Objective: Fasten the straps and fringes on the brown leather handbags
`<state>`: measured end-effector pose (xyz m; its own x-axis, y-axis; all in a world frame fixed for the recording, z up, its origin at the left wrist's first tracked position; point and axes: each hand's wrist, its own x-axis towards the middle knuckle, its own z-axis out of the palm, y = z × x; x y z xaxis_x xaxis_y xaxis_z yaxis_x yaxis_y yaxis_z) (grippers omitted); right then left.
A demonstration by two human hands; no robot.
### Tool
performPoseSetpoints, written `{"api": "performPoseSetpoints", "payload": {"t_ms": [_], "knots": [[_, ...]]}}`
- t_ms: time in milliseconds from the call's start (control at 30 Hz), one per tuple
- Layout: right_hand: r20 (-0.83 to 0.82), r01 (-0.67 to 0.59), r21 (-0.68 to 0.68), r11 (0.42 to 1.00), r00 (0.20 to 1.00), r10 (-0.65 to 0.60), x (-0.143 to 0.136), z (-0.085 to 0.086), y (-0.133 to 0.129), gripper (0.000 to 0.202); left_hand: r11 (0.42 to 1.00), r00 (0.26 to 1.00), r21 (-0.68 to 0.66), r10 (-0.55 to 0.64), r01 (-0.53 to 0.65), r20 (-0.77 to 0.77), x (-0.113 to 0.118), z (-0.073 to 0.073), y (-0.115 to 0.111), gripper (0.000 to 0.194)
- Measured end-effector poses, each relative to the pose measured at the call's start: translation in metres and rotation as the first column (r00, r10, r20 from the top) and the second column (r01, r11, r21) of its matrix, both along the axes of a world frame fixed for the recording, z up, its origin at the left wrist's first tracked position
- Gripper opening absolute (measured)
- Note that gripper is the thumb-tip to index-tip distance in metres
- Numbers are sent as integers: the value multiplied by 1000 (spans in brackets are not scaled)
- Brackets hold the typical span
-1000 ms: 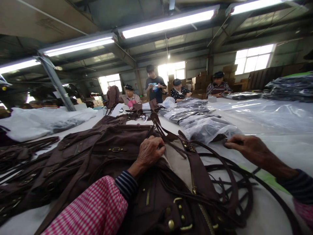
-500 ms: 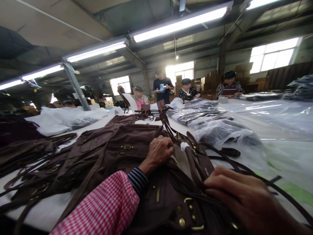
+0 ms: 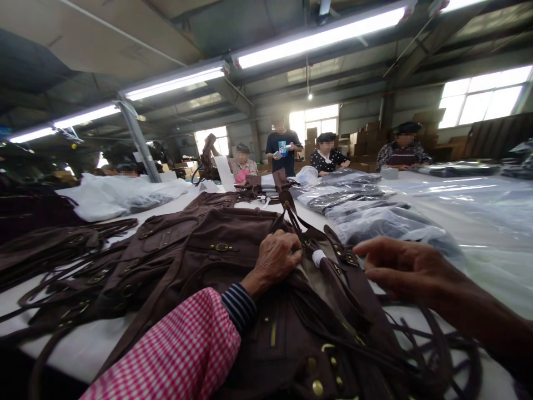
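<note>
A dark brown handbag (image 3: 245, 300) with brass buckles and zips lies before me, its mouth spread so that a pale lining shows. My left hand (image 3: 278, 254), in a pink checked sleeve, is closed on the bag's upper edge. To the right of the mouth, my right hand (image 3: 406, 269) hovers with thumb and fingers apart, holding nothing. Between the hands a strap (image 3: 333, 278) with a white wrap (image 3: 318, 257) at its end lies across the opening. Loose straps (image 3: 445, 347) curl on the table below my right hand.
More brown bags (image 3: 104, 266) overlap to the left. Clear plastic-wrapped goods (image 3: 353, 191) lie at the right, with a white plastic heap (image 3: 120, 191) at the back left. Several people stand or sit across the white table (image 3: 200, 189); a metal post (image 3: 139, 141) rises behind.
My right hand has let go of the bag's right side, lifted and opened. The straps there have dropped to the table. My left hand keeps its grip.
</note>
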<state>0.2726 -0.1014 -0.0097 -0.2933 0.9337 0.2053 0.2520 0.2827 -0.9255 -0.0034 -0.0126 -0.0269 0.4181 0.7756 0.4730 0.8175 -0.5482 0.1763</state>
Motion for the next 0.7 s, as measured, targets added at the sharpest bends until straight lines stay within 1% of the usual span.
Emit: {"api": "performPoseSetpoints", "payload": {"t_ms": [67,100,167,233,333,400,467,533,600,700], "knots": [[-85,15,-1,1000,996,-15,-7,3,16,56,999,1000,35,-22,23,-16,0,0,-1,5],[-95,9,-5,1000,995,-9,-14,5,23,56,997,999,60,-44,46,-28,-1,0,-2,6],[-46,1,9,1000,999,-1,-29,7,37,44,987,993,112,-110,115,-54,-2,1,-4,5],[33,-21,44,999,999,19,-43,6,48,32,972,982,143,-176,185,-75,-4,2,-5,4],[164,-95,130,987,984,73,-55,-2,58,24,965,964,100,-229,242,-132,-7,4,-4,4],[248,-160,151,975,961,120,-53,-6,61,20,969,958,48,-233,244,-166,-8,5,-2,2],[303,-227,104,968,934,187,-46,-7,61,19,971,957,30,-229,238,-179,-8,5,-2,3],[333,-276,34,961,910,249,-39,-5,59,18,973,960,45,-217,228,-175,-7,5,-3,4],[359,-289,-5,957,893,271,-34,-1,58,16,975,966,56,-205,216,-158,-7,5,-4,4],[413,-291,10,957,872,261,-34,3,55,15,976,973,51,-206,212,-109,-7,4,-3,3]]}}
